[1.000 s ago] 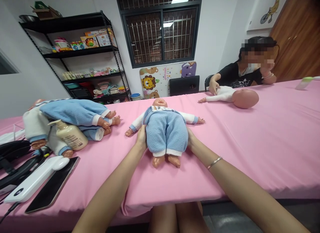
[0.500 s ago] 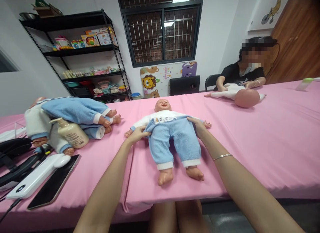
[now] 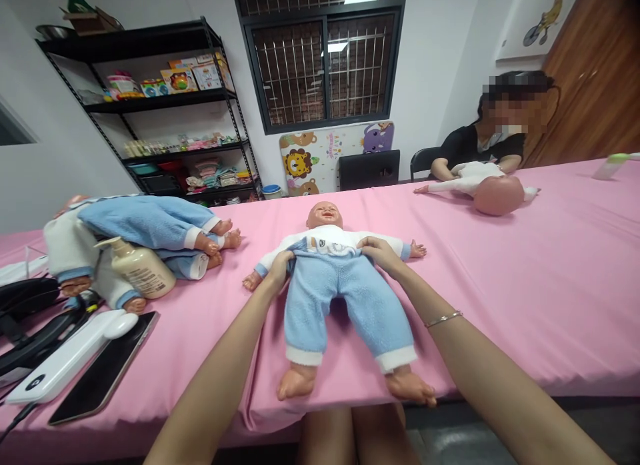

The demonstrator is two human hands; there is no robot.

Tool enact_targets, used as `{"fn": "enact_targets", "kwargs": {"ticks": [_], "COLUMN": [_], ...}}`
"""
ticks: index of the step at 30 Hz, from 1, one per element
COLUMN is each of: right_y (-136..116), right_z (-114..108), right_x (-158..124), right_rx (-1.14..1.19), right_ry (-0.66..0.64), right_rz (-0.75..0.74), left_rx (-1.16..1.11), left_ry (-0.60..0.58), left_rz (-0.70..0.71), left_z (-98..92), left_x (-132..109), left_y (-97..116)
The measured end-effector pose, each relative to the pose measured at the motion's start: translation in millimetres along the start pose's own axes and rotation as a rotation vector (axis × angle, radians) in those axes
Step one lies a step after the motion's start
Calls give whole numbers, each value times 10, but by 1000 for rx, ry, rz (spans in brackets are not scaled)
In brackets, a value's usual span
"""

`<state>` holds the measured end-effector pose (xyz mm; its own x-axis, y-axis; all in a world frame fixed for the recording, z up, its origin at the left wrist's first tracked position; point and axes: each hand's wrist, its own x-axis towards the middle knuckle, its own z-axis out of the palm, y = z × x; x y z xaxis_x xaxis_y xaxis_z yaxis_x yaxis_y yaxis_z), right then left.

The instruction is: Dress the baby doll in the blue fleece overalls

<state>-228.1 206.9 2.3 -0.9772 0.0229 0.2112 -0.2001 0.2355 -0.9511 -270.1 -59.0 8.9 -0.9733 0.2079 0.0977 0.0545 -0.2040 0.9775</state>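
A baby doll [image 3: 326, 217] lies on its back on the pink table cover [image 3: 525, 285], head away from me, feet at the near edge. It wears a white top and light blue fleece trousers [image 3: 345, 298]. My left hand [image 3: 278, 270] is closed on the left side of the trousers' waistband. On the other side, my right hand [image 3: 381, 253] pinches the waistband at the doll's belly. A thin bracelet circles my right wrist.
Two more dressed dolls [image 3: 145, 228] lie stacked at left with a cream pump bottle [image 3: 139, 268]. A white power bank [image 3: 65, 362], a dark phone [image 3: 105, 378] and black gear lie near left. Another person [image 3: 493, 142] handles a doll [image 3: 483, 185] at far right. A black shelf [image 3: 165, 112] stands behind.
The doll's legs went from folded up to stretched out toward me. My hands moved from its hips up to the waistband, and the trousers now sit higher on its belly.
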Motion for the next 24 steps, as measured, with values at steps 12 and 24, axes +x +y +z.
{"fn": "enact_targets", "kwargs": {"ticks": [12,24], "right_y": [-349,-129], "right_z": [-127,149], "right_x": [-190,-67], "right_rx": [322,45], "right_ry": [-302,122], "right_rz": [49,0], "left_rx": [439,288], "left_ry": [-413,121], "left_rz": [-8,185], "left_z": [-92,7], "left_x": [-288,144], "left_y": [600,49]}}
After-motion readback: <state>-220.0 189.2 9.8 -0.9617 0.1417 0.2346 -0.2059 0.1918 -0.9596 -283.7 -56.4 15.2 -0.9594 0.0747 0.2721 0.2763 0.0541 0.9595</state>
